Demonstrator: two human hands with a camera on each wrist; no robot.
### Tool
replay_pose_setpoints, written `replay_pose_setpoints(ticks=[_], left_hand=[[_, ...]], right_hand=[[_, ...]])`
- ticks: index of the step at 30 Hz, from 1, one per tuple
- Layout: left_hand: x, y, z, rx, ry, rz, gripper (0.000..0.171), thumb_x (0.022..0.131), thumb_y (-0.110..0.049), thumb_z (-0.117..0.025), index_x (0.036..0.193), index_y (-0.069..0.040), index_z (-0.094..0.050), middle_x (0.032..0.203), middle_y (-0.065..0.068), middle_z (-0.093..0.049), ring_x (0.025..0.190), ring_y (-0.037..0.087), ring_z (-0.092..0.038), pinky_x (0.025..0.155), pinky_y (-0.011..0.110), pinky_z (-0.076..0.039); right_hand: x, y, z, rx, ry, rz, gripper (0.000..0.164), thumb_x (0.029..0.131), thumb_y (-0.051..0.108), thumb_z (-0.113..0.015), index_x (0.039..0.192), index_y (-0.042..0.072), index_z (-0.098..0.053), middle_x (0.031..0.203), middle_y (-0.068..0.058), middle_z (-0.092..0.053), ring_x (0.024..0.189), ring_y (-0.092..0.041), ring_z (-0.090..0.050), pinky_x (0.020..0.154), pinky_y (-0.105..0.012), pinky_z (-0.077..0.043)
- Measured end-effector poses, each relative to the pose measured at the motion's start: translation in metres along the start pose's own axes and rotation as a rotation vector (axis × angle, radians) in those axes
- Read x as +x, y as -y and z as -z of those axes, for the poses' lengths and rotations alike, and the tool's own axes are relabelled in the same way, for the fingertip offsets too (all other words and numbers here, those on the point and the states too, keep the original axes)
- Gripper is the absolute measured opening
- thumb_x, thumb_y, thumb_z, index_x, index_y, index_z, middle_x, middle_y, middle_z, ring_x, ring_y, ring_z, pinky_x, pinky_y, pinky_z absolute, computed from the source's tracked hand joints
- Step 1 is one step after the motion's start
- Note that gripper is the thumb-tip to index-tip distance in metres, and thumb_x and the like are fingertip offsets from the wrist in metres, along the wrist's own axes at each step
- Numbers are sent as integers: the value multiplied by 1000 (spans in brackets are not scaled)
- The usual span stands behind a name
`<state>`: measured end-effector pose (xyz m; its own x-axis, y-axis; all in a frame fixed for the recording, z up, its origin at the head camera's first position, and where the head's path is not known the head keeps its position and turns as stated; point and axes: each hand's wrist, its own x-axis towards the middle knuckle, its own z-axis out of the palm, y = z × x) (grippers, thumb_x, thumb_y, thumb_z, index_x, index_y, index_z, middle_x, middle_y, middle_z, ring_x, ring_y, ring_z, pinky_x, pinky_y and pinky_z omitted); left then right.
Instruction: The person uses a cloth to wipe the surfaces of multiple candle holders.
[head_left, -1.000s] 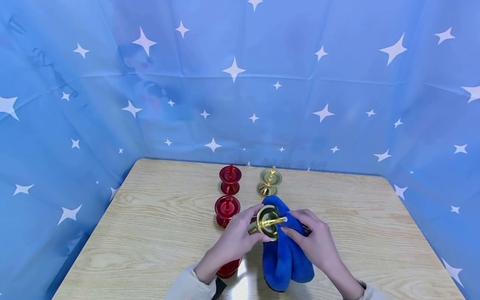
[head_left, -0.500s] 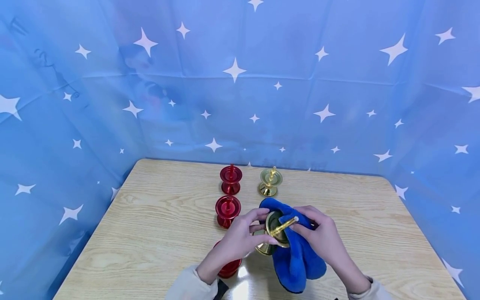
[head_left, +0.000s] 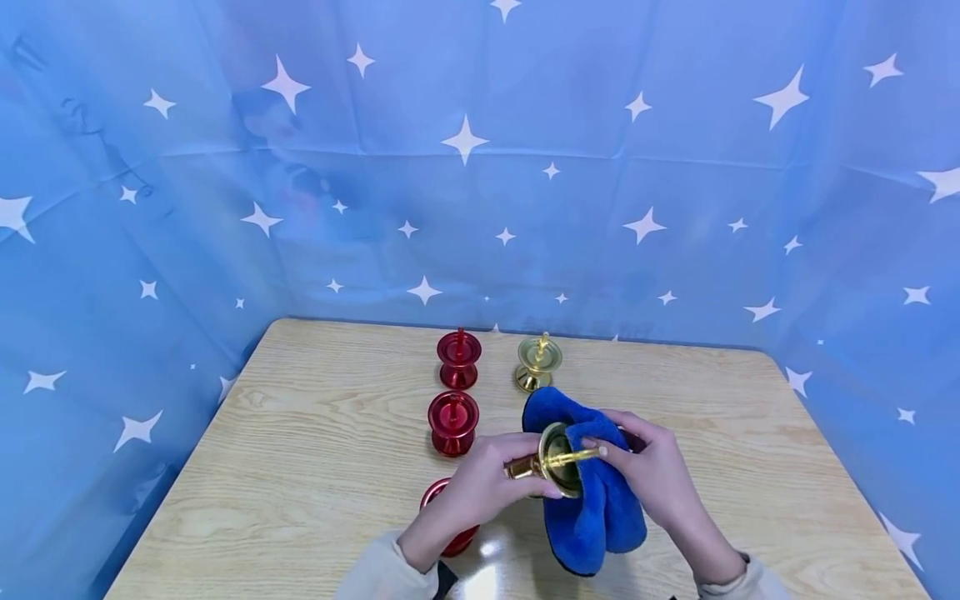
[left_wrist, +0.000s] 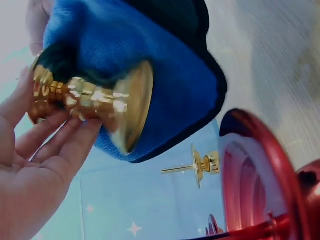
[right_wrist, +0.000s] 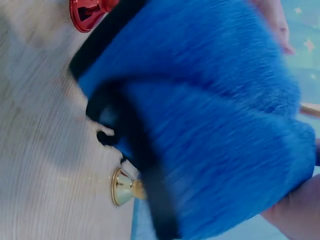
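Note:
My left hand (head_left: 487,483) grips a gold candle holder (left_wrist: 115,107) by its waist, tilted on its side above the table. In the head view, its dish and pin (head_left: 573,457) point right. My right hand (head_left: 663,479) pinches a thick blue cloth (head_left: 588,529) against the dish, close to the pin. The cloth hangs below and behind the holder. In the right wrist view, the cloth hides the held holder and most of both hands.
Red candle holders stand left of my hands: a far one (head_left: 459,354), a middle one (head_left: 453,421) and a near one (head_left: 460,543), partly behind my left forearm. Another gold candle holder (head_left: 538,360) stands upright behind the cloth. A starry blue curtain (head_left: 480,208) backs the table (head_left: 300,450).
Both hands have shifted slightly right with the gold candle holder and the cloth. The holder's tilt has varied, and the cloth has shifted about the dish. The standing holders have stayed put.

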<state>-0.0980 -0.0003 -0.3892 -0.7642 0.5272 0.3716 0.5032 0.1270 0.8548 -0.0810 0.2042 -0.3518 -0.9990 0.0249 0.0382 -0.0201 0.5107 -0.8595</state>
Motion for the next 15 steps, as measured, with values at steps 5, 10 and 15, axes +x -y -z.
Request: replay_pose_setpoints(ticks=[5,10,15], left_hand=[[-1,0,-3,49,-23,-12,36,75,-27,-74,107,-11,-68,102,-1,-67,88,6,-59,73,22,-50],[0,-3,-1,-124,-34,112,35,83,-22,-67,113,-5,-63,106,6,-65,94,14,-61,78,24,-51],[1,-6,4,-293,-58,170,33,90,-12,-59,118,5,-57,107,16,-62,98,22,-61,85,25,-48]], right_hand=[[-1,2,3,9,-6,-23,34,83,14,-67,115,3,-62,111,-14,-61,96,-22,-60,73,-25,-51],[-2,3,6,85,4,-83,42,84,21,-67,120,1,-58,116,-17,-58,95,-20,-61,74,-28,-52],[-3,4,9,158,-12,-86,47,83,27,-68,120,1,-58,114,-15,-59,90,-8,-62,74,-24,-52]])
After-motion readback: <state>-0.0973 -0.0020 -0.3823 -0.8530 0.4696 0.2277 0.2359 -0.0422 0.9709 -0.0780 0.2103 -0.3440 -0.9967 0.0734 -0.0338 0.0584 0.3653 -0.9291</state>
